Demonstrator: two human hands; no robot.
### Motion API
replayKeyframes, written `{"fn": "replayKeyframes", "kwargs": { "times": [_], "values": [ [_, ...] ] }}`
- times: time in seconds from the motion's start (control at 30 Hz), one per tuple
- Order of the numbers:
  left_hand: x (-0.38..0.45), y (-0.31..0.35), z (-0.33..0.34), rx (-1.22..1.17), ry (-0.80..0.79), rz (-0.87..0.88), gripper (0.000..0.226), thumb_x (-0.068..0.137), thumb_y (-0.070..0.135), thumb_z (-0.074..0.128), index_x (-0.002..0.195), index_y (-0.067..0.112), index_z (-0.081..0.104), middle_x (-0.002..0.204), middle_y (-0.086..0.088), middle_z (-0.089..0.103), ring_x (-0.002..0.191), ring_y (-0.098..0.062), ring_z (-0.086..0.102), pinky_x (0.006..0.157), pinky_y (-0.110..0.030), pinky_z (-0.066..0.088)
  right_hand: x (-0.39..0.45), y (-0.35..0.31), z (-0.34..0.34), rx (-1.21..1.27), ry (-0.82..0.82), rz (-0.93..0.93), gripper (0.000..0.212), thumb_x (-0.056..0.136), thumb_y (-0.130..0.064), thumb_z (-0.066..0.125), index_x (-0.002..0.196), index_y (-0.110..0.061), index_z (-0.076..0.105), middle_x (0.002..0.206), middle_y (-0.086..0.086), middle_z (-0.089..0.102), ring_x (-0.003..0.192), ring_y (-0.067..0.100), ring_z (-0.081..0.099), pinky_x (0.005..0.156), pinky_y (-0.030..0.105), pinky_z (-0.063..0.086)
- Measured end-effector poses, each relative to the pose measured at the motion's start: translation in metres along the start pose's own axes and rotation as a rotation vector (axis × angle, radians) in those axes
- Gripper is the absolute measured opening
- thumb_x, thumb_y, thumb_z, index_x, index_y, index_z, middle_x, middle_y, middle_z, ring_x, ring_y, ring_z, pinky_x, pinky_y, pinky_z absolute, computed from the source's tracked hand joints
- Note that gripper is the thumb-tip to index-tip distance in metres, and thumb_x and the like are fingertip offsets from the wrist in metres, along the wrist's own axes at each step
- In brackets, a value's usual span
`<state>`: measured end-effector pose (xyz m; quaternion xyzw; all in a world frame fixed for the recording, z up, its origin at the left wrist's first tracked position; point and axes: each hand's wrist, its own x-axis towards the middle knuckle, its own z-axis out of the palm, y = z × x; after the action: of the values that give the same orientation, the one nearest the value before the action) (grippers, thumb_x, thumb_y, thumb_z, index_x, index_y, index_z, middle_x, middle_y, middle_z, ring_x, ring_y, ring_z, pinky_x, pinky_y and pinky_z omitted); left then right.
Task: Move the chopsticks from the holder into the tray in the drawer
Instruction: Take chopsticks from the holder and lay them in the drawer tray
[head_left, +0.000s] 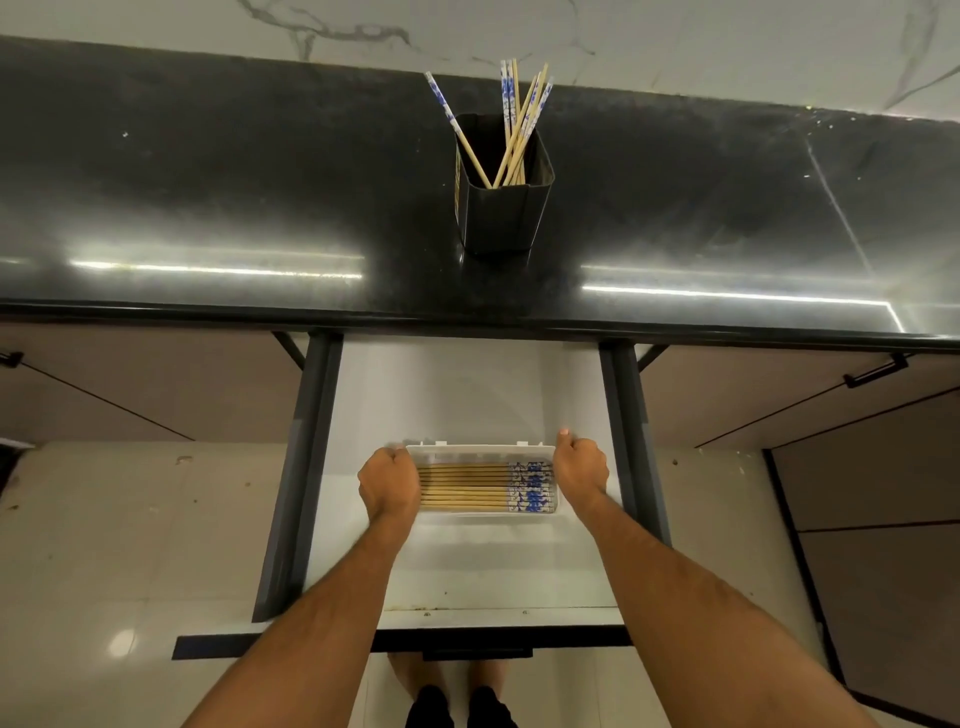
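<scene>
Both hands are engaged: the left hand (388, 487) is curled over the left end of the white tray (480, 453), and the right hand (579, 470) grips its right end, thumb over the far corner. The tray is set inside the open drawer (467, 395), near its middle. About ten chopsticks (467, 486) are laid flat in it, side by side, long axes running left to right, the blue-patterned ends pointed right. One black holder (503, 208) is seen upright on the dark countertop (208, 197). Roughly seven more chopsticks (517, 130) are stood in it, patterned ends up, one leaned left and the others leaned right.
</scene>
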<state>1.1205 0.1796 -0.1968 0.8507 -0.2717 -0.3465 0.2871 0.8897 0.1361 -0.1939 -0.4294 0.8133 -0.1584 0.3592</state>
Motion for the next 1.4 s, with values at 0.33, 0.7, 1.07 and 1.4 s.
{"fn": "replayKeyframes", "kwargs": {
  "times": [0.33, 0.7, 1.07, 1.4],
  "values": [
    [0.009, 0.099, -0.037, 0.264, 0.028, 0.643, 0.031, 0.101, 0.027, 0.046, 0.122, 0.008, 0.061, 0.115, -0.008, 0.065, 0.107, -0.021, 0.060, 0.093, -0.028, 0.043, -0.002, -0.084, -0.060, -0.357, 0.142, -0.552, 0.035, 0.104, -0.041, 0.046, 0.116, -0.010, 0.058, 0.111, 0.006, 0.059, 0.107, 0.022, 0.057, 0.088, 0.029, 0.048],
    [0.011, 0.271, -0.085, 0.253, 0.198, 0.966, 0.031, 0.103, 0.027, 0.046, 0.122, 0.008, 0.062, 0.113, -0.009, 0.067, 0.106, -0.022, 0.063, 0.099, -0.038, 0.050, -0.009, -0.225, -0.131, -0.370, 0.391, -0.841, 0.046, 0.104, -0.038, 0.046, 0.135, -0.005, 0.050, 0.132, 0.011, 0.058, 0.124, 0.025, 0.054, 0.103, 0.035, 0.048],
    [0.058, 0.346, -0.062, 0.170, 0.161, 0.831, 0.017, 0.103, 0.026, 0.045, 0.099, 0.017, 0.059, 0.090, 0.003, 0.057, 0.083, -0.010, 0.054, 0.076, -0.025, 0.040, 0.055, -0.315, -0.147, -0.301, 0.374, -0.893, 0.030, 0.104, -0.032, 0.049, 0.121, -0.009, 0.056, 0.118, 0.007, 0.060, 0.108, 0.018, 0.056, 0.094, 0.030, 0.048],
    [0.121, 0.382, -0.032, 0.085, 0.138, 0.662, 0.026, 0.104, 0.028, 0.040, 0.106, 0.011, 0.060, 0.098, -0.002, 0.059, 0.091, -0.014, 0.054, 0.082, -0.031, 0.045, 0.138, -0.368, -0.144, -0.224, 0.338, -0.877, 0.025, 0.102, -0.024, 0.053, 0.120, -0.008, 0.056, 0.119, 0.009, 0.061, 0.111, 0.022, 0.056, 0.097, 0.033, 0.050]
  ]
}}
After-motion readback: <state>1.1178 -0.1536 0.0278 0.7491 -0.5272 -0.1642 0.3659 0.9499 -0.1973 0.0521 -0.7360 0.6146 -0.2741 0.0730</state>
